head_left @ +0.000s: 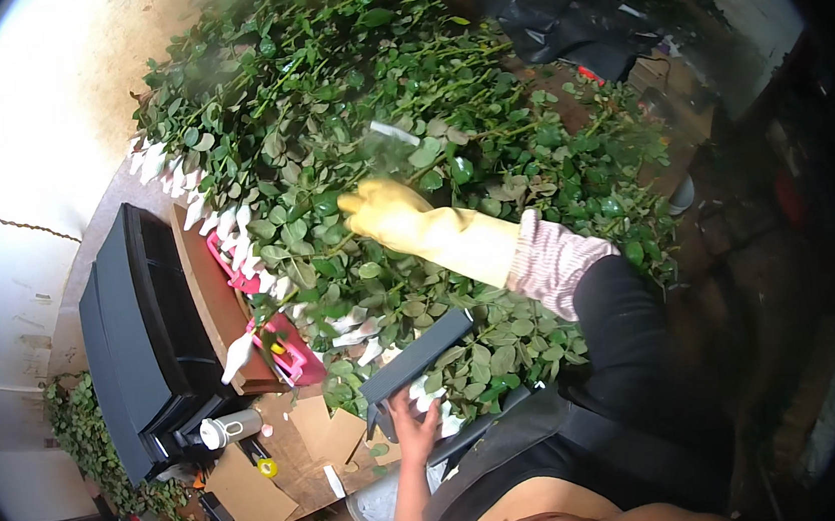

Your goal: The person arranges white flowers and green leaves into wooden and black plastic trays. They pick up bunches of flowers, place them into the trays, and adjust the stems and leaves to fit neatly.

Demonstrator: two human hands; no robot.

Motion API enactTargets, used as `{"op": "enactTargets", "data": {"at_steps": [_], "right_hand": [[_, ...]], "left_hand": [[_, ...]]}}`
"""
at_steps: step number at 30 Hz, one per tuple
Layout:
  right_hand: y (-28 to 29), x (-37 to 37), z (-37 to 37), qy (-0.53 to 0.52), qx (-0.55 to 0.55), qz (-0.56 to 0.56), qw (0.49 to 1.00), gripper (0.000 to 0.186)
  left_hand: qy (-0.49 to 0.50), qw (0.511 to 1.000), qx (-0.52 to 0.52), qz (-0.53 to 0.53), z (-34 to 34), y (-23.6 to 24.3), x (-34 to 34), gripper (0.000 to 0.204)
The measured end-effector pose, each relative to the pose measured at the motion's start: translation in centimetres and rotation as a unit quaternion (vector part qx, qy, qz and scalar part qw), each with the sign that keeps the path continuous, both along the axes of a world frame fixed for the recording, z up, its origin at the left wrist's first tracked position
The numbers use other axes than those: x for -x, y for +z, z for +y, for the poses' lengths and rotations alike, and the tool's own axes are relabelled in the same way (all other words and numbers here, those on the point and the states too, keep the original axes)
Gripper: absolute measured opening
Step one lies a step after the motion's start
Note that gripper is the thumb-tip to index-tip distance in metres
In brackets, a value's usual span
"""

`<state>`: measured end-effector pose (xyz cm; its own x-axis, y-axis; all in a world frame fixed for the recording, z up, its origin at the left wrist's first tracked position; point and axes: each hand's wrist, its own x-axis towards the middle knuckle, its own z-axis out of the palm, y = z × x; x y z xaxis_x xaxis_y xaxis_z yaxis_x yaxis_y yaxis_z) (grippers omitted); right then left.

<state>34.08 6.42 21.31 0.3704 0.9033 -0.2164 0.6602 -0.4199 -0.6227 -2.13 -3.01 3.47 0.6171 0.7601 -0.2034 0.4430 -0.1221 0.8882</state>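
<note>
My right hand (385,217), in a yellow rubber glove, reaches over a big heap of leafy rose stems (340,77). Its fingers are curled closed around a rose stem, largely hidden by glove and leaves. One white-sleeved bud (238,358) sticks out of the heap at the left. Bare, my left hand (414,426) is low in the middle, against a dark grey bar-shaped stand (417,358). Its fingers are apart and touch white-sleeved buds (446,413) of stems lying beside the stand.
Left of the heap stands a large black-and-grey box-shaped thing (129,338), with pink plastic holders (291,353) next to it. A white cup (231,429), cardboard pieces (249,493) and a yellow tape roll (268,468) lie on the wooden table. Black plastic sheeting (570,20) sits at the far right.
</note>
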Motion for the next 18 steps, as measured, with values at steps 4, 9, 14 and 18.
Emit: {"op": "enactTargets", "data": {"at_steps": [4, 9, 14, 18], "right_hand": [[-5.9, -7.8, -6.8, 0.105, -0.253, -0.211, 0.938, 0.024], [5.5, -1.0, -16.6, 0.009, -0.121, -0.114, 0.986, 0.021], [-4.6, -2.5, -26.1, 0.177, -0.189, -0.31, 0.915, 0.019], [-9.6, -0.4, -29.9, 0.133, -0.045, -0.269, 0.953, 0.033]], "left_hand": [[-0.076, 0.996, -0.041, -0.021, 1.3, -0.8, -2.2, 0.065], [-0.066, 0.997, -0.039, 0.0, 1.2, -0.1, -2.1, 0.065], [-0.069, 0.991, 0.113, -0.01, 1.6, -1.2, -1.2, 0.054], [-0.068, 0.989, 0.022, -0.129, 1.8, -3.1, -2.2, 0.057]]}}
